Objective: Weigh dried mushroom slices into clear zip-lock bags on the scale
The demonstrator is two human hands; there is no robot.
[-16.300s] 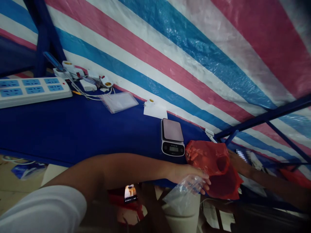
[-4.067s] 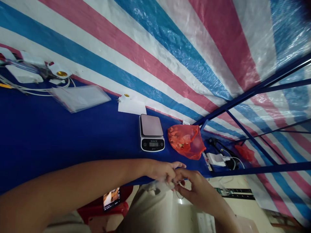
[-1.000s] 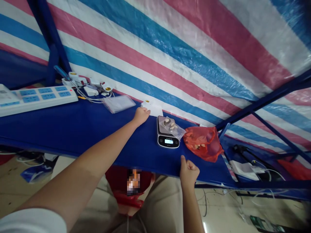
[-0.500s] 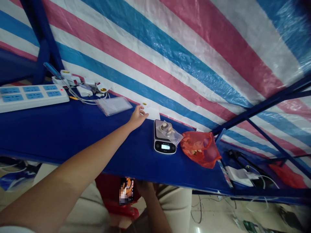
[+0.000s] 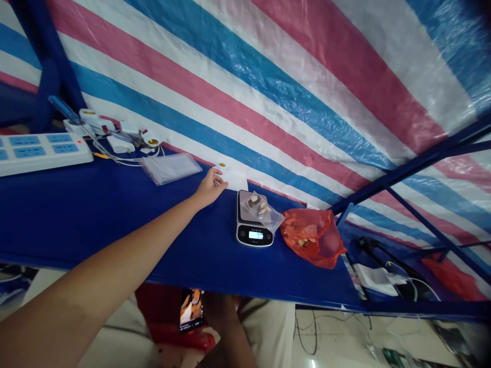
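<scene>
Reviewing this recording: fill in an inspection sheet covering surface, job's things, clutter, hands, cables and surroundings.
Surface: blue tabletop, front edge visible.
Job's things: digital scale bearing a clear bag with pale pieces, bag overhanging its side; display lit, digits unclear. Red bag alongside. White paper behind.
Clutter: clear plastic sleeves, power strip; phone below table level.
Hands: left hand at the white paper, grip unclear; right hand beside the phone, shadowed.
Cables: white cable near the power strip; dark cable on the floor.
Surroundings: striped sheeting, blue frame.

one head-worn camera looks forward and down, close over the blue table [image 5: 192, 260], toward striped sheeting [image 5: 245, 97]
</scene>
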